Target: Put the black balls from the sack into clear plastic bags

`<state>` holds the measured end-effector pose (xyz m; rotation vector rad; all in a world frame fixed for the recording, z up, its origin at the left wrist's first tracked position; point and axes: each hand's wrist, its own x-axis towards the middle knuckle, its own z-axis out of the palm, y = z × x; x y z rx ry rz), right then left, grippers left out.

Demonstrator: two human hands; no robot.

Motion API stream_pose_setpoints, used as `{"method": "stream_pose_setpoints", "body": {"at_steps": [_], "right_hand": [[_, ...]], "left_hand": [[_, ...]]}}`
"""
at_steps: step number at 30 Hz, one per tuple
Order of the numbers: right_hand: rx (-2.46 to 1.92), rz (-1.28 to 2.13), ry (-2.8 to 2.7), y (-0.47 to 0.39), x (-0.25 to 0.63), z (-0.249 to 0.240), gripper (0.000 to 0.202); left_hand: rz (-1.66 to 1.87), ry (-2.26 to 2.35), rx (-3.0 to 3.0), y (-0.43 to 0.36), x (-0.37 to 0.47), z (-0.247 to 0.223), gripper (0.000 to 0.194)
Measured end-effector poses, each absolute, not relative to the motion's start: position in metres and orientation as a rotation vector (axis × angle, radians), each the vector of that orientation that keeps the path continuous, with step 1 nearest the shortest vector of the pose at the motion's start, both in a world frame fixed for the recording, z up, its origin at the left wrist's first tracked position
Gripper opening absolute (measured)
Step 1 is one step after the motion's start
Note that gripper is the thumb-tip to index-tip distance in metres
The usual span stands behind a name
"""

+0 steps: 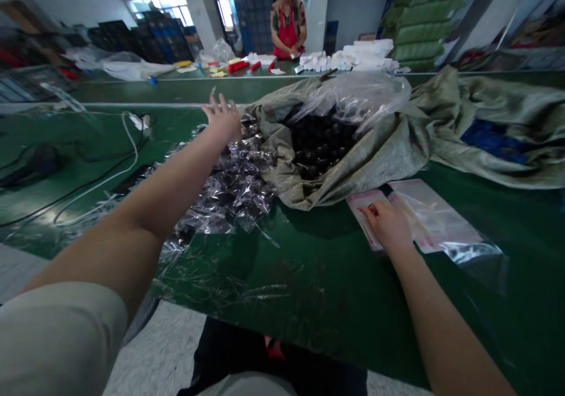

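My left hand [223,118] is stretched out over the far edge of a heap of clear-wrapped dark pieces [238,184], its fingers spread. My right hand [386,222] rests over a stack of clear plastic bags with pink print [364,202], thumb and fingertips pressed together; anything between them is too small to make out. A second stack of clear bags [435,213] lies just right of it. Between the hands, an open greenish sack [362,175] holds many round black items [320,149], with clear plastic [357,99] over its back rim.
Another sack [468,102] with blue contents [494,140] lies at the right. Cables [128,166] and a power strip [139,121] are on the left. Across the table a person in a red apron [286,34] stands behind white pieces [348,57].
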<state>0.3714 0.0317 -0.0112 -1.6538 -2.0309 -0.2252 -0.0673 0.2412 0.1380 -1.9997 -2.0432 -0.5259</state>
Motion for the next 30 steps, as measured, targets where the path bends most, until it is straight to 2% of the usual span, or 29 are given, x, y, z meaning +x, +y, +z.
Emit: {"method": "stream_pose_setpoints", "body": {"at_steps": [2,7,10,12,16,20,24,27,30], "right_hand": [[-1.628,-0.279,-2.009,0.029,0.370,-0.005,0.031],[-1.517,-0.274,-1.929,0.020,0.367,0.009,0.023],[-1.496,-0.223,-1.883,0.016,0.368,0.011,0.022],[-1.484,-0.193,-1.850,0.015,0.369,0.010,0.023],[-1.440,-0.111,-1.696,0.014,0.372,0.008,0.025],[-1.379,0.109,-1.485,0.013,0.370,0.010,0.026],[-1.246,0.389,-1.343,0.011,0.367,0.012,0.025],[-1.171,0.511,-1.275,0.011,0.363,0.013,0.025],[-1.090,0.639,-1.240,0.011,0.360,0.014,0.028]], "left_hand": [[-0.513,-1.982,-2.039,0.234,-0.068,0.131,0.076],[-0.522,-1.801,-2.182,0.213,-0.007,0.108,0.047],[-0.513,-1.608,-2.266,0.194,0.039,0.096,0.052],[-0.416,-1.495,-2.405,0.187,0.067,0.087,0.055],[-0.027,-1.610,-2.637,0.188,0.113,0.066,0.035],[0.056,-1.763,-2.576,0.195,0.137,0.050,0.046],[0.082,-1.816,-2.591,0.199,0.139,0.046,0.045],[0.015,-1.812,-2.673,0.200,0.136,0.048,0.039],[-0.449,-1.847,-2.769,0.191,0.132,0.057,0.036]]}}
